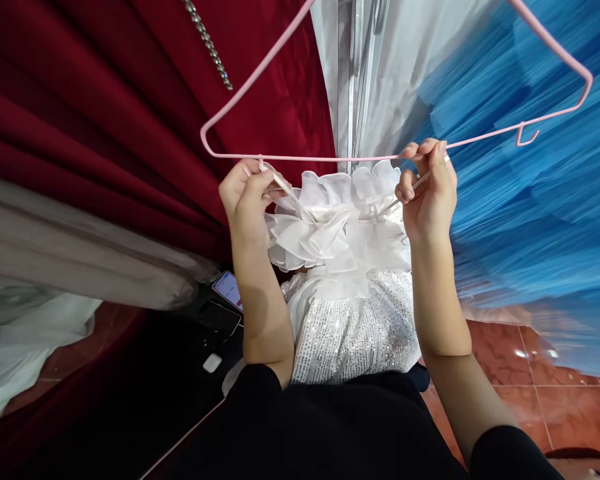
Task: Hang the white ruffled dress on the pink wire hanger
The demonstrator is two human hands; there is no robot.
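A white dress with a ruffled organza top and sequinned skirt hangs between my arms. My left hand pinches one thin shoulder strap of the dress just under the bottom bar of a pink wire hanger. My right hand pinches the other strap near the right part of that bar. The hanger's upper part runs out of the top of the picture.
A dark red velvet garment with a rhinestone strip hangs at left, grey fabric under it. Blue tulle fills the right. A phone and a small white object lie below on dark cloth. Red floor tiles show lower right.
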